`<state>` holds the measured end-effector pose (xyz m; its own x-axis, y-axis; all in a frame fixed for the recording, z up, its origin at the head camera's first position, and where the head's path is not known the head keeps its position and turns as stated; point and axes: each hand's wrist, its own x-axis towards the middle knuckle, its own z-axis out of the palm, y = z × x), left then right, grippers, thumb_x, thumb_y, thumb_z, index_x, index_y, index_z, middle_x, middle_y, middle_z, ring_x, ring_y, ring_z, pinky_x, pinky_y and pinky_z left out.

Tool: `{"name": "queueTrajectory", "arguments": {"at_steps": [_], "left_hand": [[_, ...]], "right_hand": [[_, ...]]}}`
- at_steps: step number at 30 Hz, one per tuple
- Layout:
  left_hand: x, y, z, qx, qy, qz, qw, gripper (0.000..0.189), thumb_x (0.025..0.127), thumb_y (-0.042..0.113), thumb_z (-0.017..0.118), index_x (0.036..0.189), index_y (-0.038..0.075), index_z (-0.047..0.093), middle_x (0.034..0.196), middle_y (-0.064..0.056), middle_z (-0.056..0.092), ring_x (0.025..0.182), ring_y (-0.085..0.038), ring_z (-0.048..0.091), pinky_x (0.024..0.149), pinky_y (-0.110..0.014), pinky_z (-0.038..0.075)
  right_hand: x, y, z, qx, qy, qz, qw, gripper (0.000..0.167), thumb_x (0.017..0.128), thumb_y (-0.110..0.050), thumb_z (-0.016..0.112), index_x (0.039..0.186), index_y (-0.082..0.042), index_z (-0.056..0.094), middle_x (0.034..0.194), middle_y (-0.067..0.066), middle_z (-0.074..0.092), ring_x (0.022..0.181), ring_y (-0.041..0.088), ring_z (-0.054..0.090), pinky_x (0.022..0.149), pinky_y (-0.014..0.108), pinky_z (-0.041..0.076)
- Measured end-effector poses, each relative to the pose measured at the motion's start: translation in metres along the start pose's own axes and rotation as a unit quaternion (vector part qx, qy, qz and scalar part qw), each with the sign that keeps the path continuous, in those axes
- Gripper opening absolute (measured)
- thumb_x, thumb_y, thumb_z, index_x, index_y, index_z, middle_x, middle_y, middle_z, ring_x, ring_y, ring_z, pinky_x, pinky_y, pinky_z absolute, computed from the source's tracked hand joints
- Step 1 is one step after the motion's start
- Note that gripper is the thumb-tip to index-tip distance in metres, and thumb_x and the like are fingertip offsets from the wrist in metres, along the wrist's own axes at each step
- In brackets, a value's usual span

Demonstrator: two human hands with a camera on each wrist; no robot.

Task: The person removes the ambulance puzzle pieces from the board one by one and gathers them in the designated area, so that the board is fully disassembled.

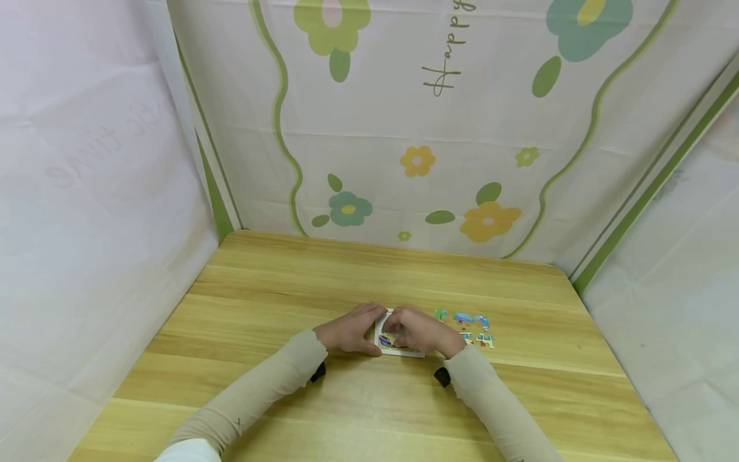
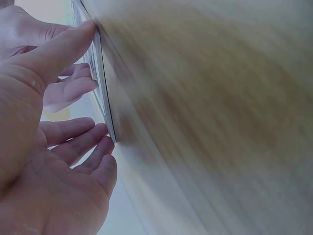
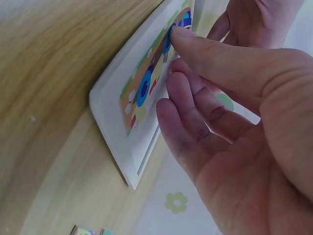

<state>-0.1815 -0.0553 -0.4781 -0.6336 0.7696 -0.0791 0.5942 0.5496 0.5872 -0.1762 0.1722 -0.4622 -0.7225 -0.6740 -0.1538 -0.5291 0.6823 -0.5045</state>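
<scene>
A small puzzle board (image 1: 411,352) with a white border lies on the wooden table, its picture (image 3: 144,88) showing blue, orange and green shapes. At the board's left edge is my left hand (image 1: 353,328), thumb near the front corner and fingertips near the far one. My right hand (image 1: 420,328) bends over the board from the right. Its thumb (image 3: 188,41) touches the blue part of the picture, while the other fingertips rest close to the surface. Whether a piece sits under the right thumb and index finger, I cannot tell.
Several loose, colourful jigsaw pieces (image 1: 464,317) lie right of the board, partly behind the right wrist. Flowered white cloth (image 1: 369,167) hangs along the table's back edge, with pale cloth walls on both sides.
</scene>
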Motion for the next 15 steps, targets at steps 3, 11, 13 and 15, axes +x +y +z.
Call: {"name": "queueTrajectory", "arguments": {"at_steps": [3, 11, 13, 15], "left_hand": [[0.0001, -0.0005, 0.0001, -0.002, 0.000, 0.001, 1.0000, 0.086, 0.095, 0.034, 0.081, 0.160, 0.001, 0.036, 0.165, -0.016, 0.040, 0.152, -0.036, 0.036, 0.125, -0.053, 0.033], [-0.0005, 0.0014, -0.0008, -0.007, 0.004, -0.001, 1.0000, 0.079, 0.094, 0.034, 0.082, 0.157, 0.008, 0.041, 0.161, -0.012, 0.045, 0.150, -0.034, 0.038, 0.124, -0.051, 0.035], [-0.0001, 0.0014, -0.0005, -0.010, 0.005, -0.002, 0.9999, 0.078, 0.094, 0.034, 0.082, 0.157, 0.009, 0.043, 0.160, -0.011, 0.046, 0.149, -0.033, 0.039, 0.123, -0.051, 0.036], [-0.0001, 0.0014, -0.0004, -0.012, 0.005, -0.003, 0.9999, 0.078, 0.094, 0.033, 0.082, 0.156, 0.009, 0.043, 0.160, -0.011, 0.046, 0.149, -0.033, 0.039, 0.123, -0.051, 0.036]], "right_hand": [[0.0006, -0.0006, 0.0006, 0.001, 0.002, -0.002, 1.0000, 0.029, 0.090, -0.004, 0.082, 0.118, -0.007, 0.076, 0.116, 0.004, 0.071, 0.103, 0.019, 0.065, 0.092, 0.037, 0.057], [0.0032, -0.0014, -0.0009, 0.020, 0.004, -0.001, 0.9998, 0.026, 0.092, -0.003, 0.080, 0.117, -0.008, 0.075, 0.118, 0.005, 0.073, 0.107, 0.021, 0.069, 0.094, 0.040, 0.059], [0.0037, -0.0018, -0.0016, 0.039, 0.006, 0.005, 0.9992, 0.021, 0.096, -0.006, 0.077, 0.117, -0.009, 0.075, 0.118, 0.004, 0.074, 0.106, 0.020, 0.070, 0.094, 0.039, 0.059], [0.0040, -0.0018, -0.0018, 0.059, 0.010, 0.007, 0.9982, 0.017, 0.099, -0.008, 0.074, 0.115, -0.010, 0.076, 0.116, 0.003, 0.075, 0.104, 0.017, 0.071, 0.092, 0.037, 0.060]]}}
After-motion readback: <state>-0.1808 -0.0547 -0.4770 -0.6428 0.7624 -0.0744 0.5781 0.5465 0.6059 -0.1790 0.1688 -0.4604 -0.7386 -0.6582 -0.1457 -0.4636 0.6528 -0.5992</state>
